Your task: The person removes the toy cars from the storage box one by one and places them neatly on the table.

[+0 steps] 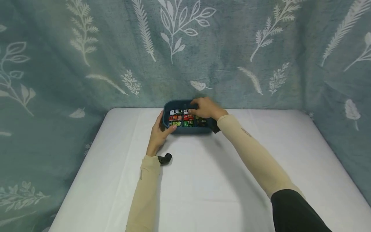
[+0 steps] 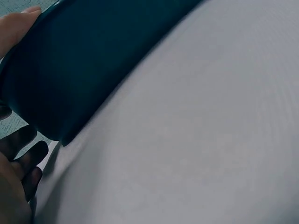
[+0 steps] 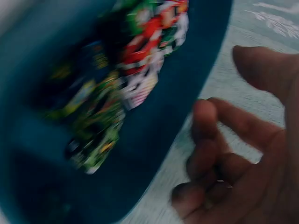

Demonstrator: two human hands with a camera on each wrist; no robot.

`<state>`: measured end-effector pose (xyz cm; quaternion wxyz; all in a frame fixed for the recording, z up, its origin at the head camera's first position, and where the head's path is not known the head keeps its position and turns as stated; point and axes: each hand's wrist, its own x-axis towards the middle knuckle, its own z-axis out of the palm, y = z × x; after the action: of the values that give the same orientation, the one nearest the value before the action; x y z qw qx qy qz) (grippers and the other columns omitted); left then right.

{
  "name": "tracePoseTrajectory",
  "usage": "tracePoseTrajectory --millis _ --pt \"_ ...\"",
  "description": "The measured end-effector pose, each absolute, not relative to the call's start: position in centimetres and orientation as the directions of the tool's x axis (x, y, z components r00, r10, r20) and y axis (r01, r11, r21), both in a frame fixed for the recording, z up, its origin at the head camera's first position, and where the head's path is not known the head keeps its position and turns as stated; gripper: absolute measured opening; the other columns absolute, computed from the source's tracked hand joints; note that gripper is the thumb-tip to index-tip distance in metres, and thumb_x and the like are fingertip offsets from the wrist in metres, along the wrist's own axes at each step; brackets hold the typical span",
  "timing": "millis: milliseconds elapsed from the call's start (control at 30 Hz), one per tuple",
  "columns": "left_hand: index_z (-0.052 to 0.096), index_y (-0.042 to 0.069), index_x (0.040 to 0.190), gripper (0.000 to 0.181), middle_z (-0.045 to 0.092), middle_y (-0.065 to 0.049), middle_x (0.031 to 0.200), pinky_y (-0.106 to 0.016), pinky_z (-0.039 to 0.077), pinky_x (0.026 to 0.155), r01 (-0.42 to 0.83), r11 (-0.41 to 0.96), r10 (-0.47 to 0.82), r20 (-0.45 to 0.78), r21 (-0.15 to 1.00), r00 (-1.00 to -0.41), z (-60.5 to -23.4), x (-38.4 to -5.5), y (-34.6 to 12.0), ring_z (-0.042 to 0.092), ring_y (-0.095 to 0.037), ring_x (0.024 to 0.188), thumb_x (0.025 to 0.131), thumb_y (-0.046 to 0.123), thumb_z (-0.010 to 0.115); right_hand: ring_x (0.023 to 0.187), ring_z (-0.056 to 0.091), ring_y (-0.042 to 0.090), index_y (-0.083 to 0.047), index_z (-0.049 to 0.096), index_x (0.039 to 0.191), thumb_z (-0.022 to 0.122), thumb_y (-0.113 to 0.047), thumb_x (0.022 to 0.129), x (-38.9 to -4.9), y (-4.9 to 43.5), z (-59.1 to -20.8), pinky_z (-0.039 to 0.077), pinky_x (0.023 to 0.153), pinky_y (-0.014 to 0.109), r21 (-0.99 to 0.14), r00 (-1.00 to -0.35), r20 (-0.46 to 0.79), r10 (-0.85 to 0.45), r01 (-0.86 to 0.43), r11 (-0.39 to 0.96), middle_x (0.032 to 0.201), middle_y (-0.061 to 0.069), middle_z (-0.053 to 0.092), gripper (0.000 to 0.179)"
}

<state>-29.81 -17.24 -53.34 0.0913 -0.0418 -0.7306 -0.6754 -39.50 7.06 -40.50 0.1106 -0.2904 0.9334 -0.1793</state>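
A dark blue plastic bin stands at the far edge of the table with several small toy cars inside, parked in rows. White cars sit at the back, red ones in the middle and green ones in front. My left hand holds the bin's left end, thumb at the near rim and fingers along the outer wall. Over the back right of the bin is my right hand, fingers loosely bent with nothing between them. In the right wrist view the cars are blurred.
A white cloth covers the table. Right behind the bin hangs a green-blue curtain with white leaf prints. Black wrist camera mounts stick out beside the wrists.
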Motion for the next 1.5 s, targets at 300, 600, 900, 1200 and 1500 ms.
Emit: tracePoseTrajectory --millis 300,600,900,1200,1500 --pt "0.021 0.014 0.171 0.102 0.036 -0.013 0.171 -0.044 0.03 0.132 0.187 0.067 -0.035 0.19 0.98 -0.981 -53.2 -29.9 -17.5 0.04 -0.029 0.156 0.092 0.022 0.085 0.145 0.051 0.04 -0.011 0.058 0.153 0.063 -0.045 0.106 -41.7 3.7 -39.6 0.046 0.117 0.059 -0.353 -0.804 -0.233 -0.547 -0.454 0.818 0.158 0.015 0.055 0.057" --pt "0.023 0.016 0.171 0.102 0.035 -0.013 0.172 -0.042 0.028 0.132 0.185 0.088 -0.036 0.189 0.979 -0.981 -53.4 -29.7 -17.8 0.041 -0.029 0.156 0.092 0.021 0.086 0.14 0.055 0.039 -0.015 0.063 0.148 0.069 -0.042 0.104 -42.9 1.5 -41.7 0.048 0.115 0.06 -0.309 -0.789 -0.291 -0.541 -0.458 0.833 0.155 0.013 0.058 0.052" --pt "0.023 0.014 0.171 0.1 0.034 -0.014 0.172 -0.041 0.025 0.134 0.194 0.048 -0.028 0.195 0.98 -0.98 -53.3 -29.8 -18.0 0.038 -0.028 0.158 0.092 0.015 0.085 0.136 0.058 0.037 -0.016 0.068 0.142 0.073 -0.037 0.102 -43.7 0.5 -43.1 0.049 0.114 0.059 -0.326 -0.785 -0.294 -0.545 -0.453 0.83 0.15 0.012 0.062 0.046" --pt "0.024 0.016 0.171 0.1 0.035 -0.013 0.172 -0.04 0.024 0.134 0.185 0.068 -0.036 0.188 0.98 -0.981 -53.1 -29.9 -18.1 0.035 -0.028 0.159 0.092 0.015 0.085 0.13 0.062 0.035 -0.015 0.068 0.141 0.075 -0.034 0.101 -43.7 -0.2 -43.4 0.054 0.108 0.057 -0.275 -0.777 -0.28 -0.564 -0.499 0.822 0.145 0.012 0.065 0.045" --pt "0.025 0.014 0.17 0.099 0.035 -0.007 0.173 -0.041 0.024 0.134 0.193 0.103 -0.036 0.197 0.976 -0.98 -53.2 -30.0 -18.1 0.035 -0.025 0.159 0.092 0.02 0.085 0.114 0.07 0.03 -0.011 0.072 0.133 0.071 -0.035 0.104 -44.1 -0.9 -44.1 0.059 0.1 0.05 -0.217 -0.772 -0.238 -0.59 -0.55 0.807 0.133 0.01 0.071 0.038"
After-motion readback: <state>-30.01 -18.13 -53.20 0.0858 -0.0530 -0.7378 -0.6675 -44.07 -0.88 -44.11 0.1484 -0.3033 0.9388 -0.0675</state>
